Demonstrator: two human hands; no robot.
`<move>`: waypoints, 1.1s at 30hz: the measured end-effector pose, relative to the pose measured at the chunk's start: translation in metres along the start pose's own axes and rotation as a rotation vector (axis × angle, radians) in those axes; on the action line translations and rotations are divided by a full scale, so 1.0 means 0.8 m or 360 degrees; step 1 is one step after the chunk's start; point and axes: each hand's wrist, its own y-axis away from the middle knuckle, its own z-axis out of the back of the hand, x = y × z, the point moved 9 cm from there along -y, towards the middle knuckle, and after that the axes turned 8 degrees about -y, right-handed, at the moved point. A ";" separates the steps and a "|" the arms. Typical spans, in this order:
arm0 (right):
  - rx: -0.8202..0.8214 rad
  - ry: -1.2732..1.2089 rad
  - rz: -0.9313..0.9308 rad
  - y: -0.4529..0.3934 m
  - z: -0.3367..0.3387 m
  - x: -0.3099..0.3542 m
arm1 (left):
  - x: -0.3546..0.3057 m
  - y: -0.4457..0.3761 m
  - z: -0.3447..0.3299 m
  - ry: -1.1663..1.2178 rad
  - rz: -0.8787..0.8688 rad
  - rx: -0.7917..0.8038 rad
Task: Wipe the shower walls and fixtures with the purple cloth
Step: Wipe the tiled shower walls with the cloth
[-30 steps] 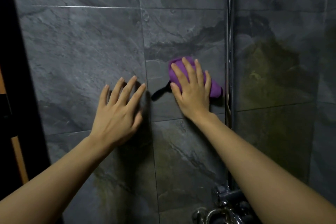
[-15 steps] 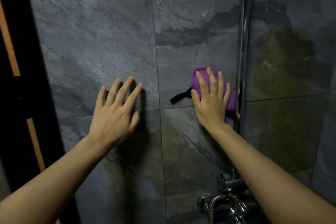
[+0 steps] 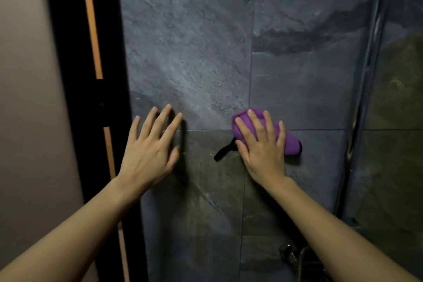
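**Cloth sweeps left across the tile, away from the riser pipe**

Leftward goes the right hand [image 3: 263,146] and the purple cloth [image 3: 289,142] under it: half a second ago they sat tight against the chrome riser pipe [image 3: 375,48], and now they are well apart from it, straddling a vertical grout line. That suggests the strip of wall beside the pipe has had its pass and the stroke is heading for the middle tiles.

Nearest the camera, both forearms reach up from 6 o'clock. The left hand [image 3: 151,151] lies flat on the shower wall [image 3: 187,52] with fingers straight and spread, holding nothing, seemingly as a brace. At its 3 o'clock, near but not touching, the right hand presses the bunched cloth to the wall with straight fingers; purple shows at the fingertips and toward 3 o'clock, and a black strap [image 3: 223,152] trails toward 8 o'clock.

Farther off, a hose fitting [image 3: 289,253] sits at 5 o'clock, not yet touched.
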 end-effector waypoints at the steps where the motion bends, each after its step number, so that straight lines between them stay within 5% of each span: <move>1: -0.0006 0.0000 0.0007 -0.008 0.000 0.010 | 0.006 0.003 -0.004 -0.0001 0.0010 0.0020; 21: 0.0006 -0.0085 0.0415 -0.011 -0.070 0.248 | 0.094 0.096 -0.046 -0.0054 -0.0040 0.0000; 33: 0.0060 0.0006 0.0580 0.047 -0.084 0.230 | 0.077 0.110 -0.053 -0.0025 -0.0070 -0.0018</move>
